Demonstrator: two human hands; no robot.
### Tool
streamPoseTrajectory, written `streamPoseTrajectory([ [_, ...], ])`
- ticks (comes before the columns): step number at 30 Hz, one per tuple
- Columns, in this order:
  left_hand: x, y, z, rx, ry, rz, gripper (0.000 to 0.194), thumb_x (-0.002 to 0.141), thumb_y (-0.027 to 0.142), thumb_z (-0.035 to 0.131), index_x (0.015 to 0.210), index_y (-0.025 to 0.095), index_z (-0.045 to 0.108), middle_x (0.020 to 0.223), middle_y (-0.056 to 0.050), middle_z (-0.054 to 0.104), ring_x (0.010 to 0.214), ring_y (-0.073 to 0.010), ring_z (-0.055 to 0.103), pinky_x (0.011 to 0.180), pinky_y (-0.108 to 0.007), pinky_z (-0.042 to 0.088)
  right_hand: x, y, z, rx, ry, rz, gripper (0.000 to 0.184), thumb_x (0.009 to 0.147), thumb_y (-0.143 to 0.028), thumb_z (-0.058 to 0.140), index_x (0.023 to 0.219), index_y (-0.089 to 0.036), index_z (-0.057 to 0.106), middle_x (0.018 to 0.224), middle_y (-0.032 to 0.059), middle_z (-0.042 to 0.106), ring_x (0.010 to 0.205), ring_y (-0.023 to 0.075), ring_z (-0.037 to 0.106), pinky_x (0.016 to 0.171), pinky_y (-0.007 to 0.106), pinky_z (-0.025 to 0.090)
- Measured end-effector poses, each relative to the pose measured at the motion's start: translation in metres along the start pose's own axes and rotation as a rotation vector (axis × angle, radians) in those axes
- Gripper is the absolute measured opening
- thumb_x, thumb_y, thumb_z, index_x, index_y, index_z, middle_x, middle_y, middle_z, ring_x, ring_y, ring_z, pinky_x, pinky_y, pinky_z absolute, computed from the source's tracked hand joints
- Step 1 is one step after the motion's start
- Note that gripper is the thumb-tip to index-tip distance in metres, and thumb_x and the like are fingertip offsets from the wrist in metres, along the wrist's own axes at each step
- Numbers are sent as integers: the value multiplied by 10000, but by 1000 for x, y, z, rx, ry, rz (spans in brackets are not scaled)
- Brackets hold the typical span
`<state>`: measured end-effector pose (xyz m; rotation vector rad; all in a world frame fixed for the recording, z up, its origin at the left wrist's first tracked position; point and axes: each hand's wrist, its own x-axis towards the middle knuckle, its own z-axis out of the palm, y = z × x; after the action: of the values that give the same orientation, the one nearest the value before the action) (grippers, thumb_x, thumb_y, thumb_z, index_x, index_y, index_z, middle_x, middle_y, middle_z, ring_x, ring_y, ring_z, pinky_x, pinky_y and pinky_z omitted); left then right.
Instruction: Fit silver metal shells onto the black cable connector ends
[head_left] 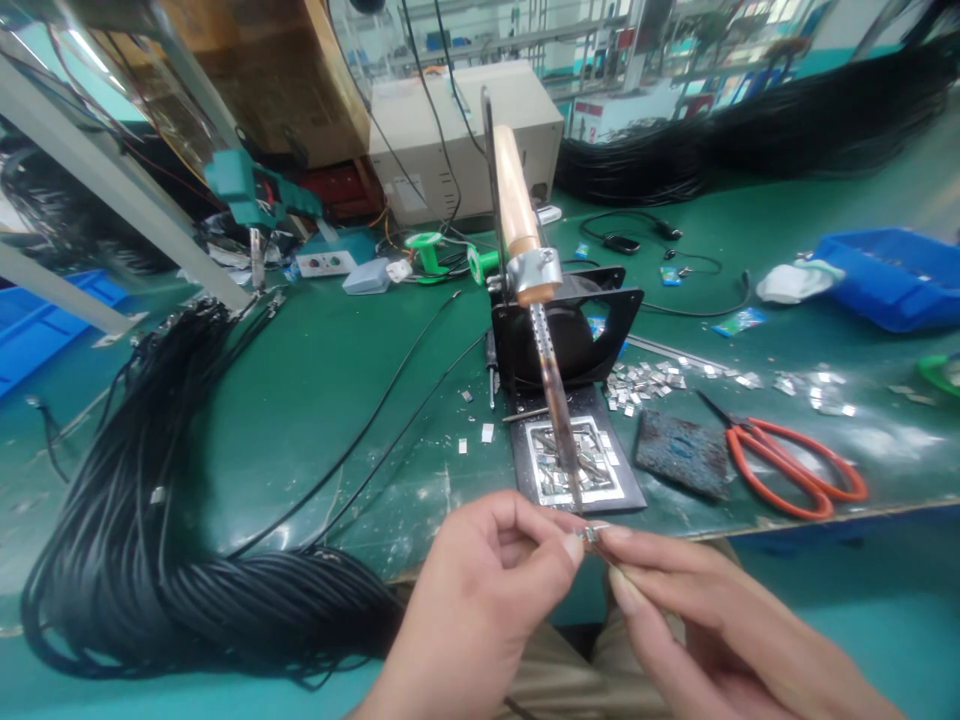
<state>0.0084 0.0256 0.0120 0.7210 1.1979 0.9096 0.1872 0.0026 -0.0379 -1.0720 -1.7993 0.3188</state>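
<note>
Your left hand (pixel 502 575) and right hand (pixel 697 590) have narrow grips, pinching one tiny metal piece (pixel 591 536) at the near edge of the table (pixel 300 350), close by the iron (pixel 553 390).

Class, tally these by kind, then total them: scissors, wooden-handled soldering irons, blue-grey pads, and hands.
Scissors: 1
Wooden-handled soldering iron: 1
Blue-grey pad: 1
Hands, left hand and right hand: 2
Total: 5

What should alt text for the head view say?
Two hands pinch a small metal part near the tip of a mounted soldering iron at a green bench. Black cables lie bundled left; orange-handled scissors lie right.
</note>
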Motion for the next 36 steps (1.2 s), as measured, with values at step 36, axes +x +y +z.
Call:
streamPoseTrajectory([
  [36,4,3,-4,64,31,55,225,846,304,822,738,167,681,726,23,619,486,-42,286,422,-199,161,10,-3,-1,29,8,106,176,932,-122,705,985,-287,733,1093,-50,819,933,88,806,944,127,599],
])
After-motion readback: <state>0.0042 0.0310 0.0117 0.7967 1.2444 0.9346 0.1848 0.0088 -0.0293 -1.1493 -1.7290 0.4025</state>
